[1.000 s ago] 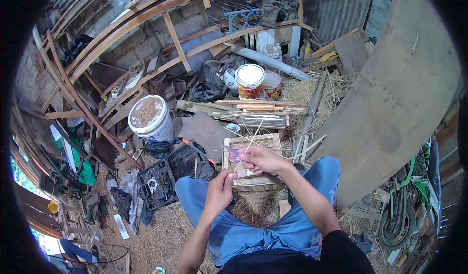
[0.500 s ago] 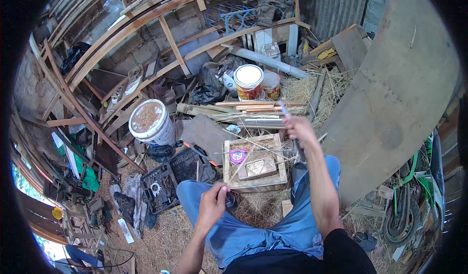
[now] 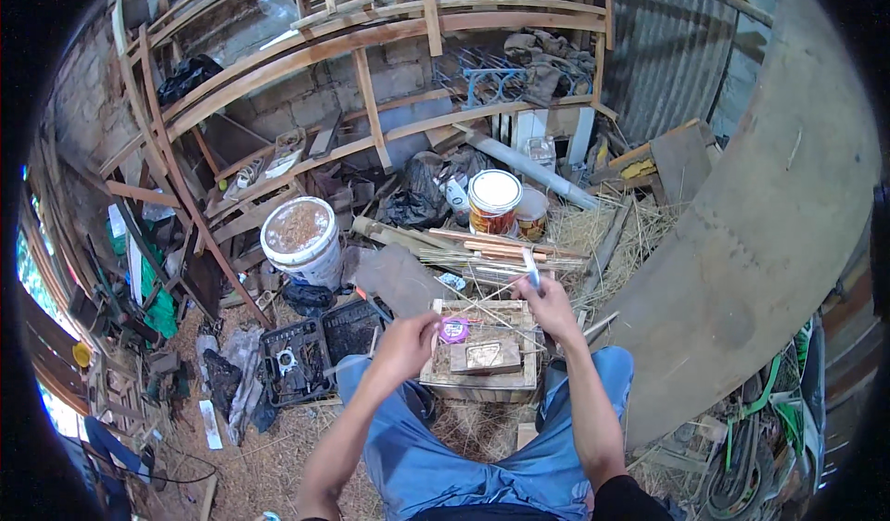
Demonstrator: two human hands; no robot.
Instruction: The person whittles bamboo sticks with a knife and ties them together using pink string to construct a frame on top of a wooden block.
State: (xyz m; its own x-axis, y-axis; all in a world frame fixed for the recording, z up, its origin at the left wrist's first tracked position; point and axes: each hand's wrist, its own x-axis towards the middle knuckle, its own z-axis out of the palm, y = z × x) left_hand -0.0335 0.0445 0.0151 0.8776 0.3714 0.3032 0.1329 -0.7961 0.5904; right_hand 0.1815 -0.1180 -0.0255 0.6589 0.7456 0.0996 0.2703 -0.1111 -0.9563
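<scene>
My left hand [image 3: 415, 337] is closed on a thin pale strip [image 3: 487, 292] that slants up toward my right hand. My right hand [image 3: 549, 303] grips a knife, its pale blade [image 3: 529, 264] pointing up and away from me; whether it also touches the strip I cannot tell. Below both hands a wooden crate [image 3: 429, 365] stands between my knees, with a pink round tape measure [image 3: 455, 330], a wooden block [image 3: 485, 357] and some loose thin sticks on it.
Just beyond the crate lies a bundle of wood strips [image 3: 501, 247], behind it lidded buckets [image 3: 493, 203]. A sawdust-topped bucket [image 3: 299, 247] and an open black case [image 3: 297, 363] are to the left. A large grey sheet [image 3: 723, 261] leans at the right; timber frames line the back.
My left hand has risen from near my knee to the crate's top left corner. My right hand swung up from the left hand with the knife, then came slightly down. My view tilted up.
</scene>
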